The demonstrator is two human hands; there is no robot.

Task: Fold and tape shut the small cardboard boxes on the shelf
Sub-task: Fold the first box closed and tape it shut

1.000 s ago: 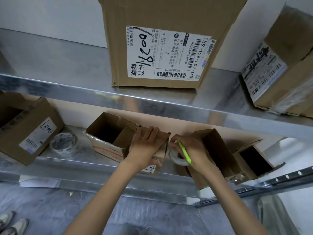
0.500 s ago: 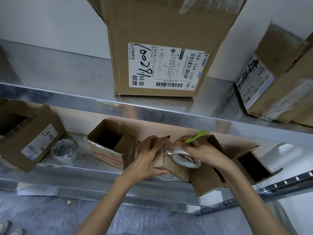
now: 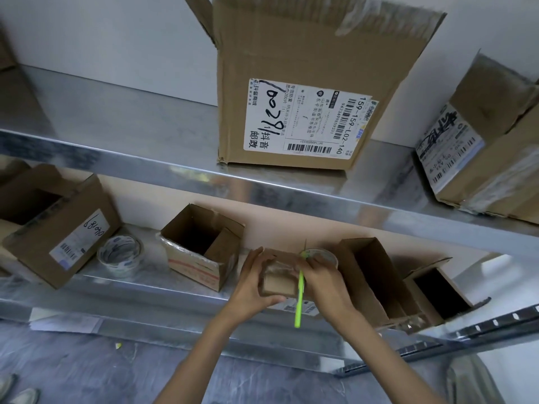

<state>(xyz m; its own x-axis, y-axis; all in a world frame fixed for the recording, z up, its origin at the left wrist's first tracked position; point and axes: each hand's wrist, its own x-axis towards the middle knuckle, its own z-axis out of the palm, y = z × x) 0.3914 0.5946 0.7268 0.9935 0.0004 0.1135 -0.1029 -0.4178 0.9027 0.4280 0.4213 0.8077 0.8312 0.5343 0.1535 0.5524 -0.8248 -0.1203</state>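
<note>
A small closed cardboard box sits at the front of the lower metal shelf, with clear tape across its top. My left hand grips its left side, thumb under the front. My right hand holds a roll of clear tape at the box's far right edge, together with a green cutter that points down toward me. Open small boxes stand on both sides: one to the left, two to the right.
A second tape roll lies left of the open box, beside a labelled open box. The upper shelf carries a large open carton and a taped parcel. Shoes show on the floor at bottom left.
The small box was tilted up off the shelf and is now set flat. My right hand carried the tape roll over the top to the far right edge; the green cutter swung to point downward.
</note>
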